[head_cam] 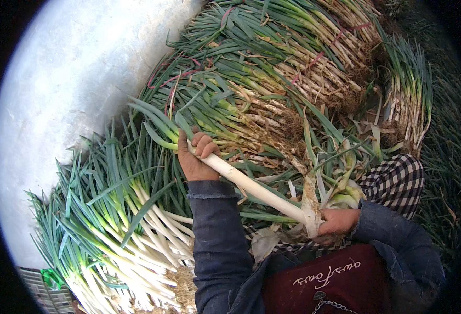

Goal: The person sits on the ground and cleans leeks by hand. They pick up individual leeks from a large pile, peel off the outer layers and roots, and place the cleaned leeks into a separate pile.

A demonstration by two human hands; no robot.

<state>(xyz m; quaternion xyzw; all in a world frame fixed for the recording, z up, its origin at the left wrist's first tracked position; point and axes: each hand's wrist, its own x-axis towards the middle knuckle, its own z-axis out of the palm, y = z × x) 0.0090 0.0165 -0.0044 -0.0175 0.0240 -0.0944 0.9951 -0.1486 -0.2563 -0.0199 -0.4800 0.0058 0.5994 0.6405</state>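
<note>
One thick leek or large green onion (254,185) lies diagonally across my front, its white shaft bare and clean. My left hand (197,155) is closed around it where the shaft turns green, with the leaves pointing to the upper left. At the root end, my right hand (337,225) grips the base and a loose, peeled-back outer sheath (311,204). The roots are mostly hidden by that hand. Peeled leaves and skins (346,192) lie against it on my checked-cloth lap.
Unpeeled, soil-marked onions (269,114) lie in tied bundles ahead. Clean white-stemmed ones (136,251) are piled at left, beside a pale sheet (77,78). Another bundle (407,94) lies at the upper right, near growing green plants (450,165).
</note>
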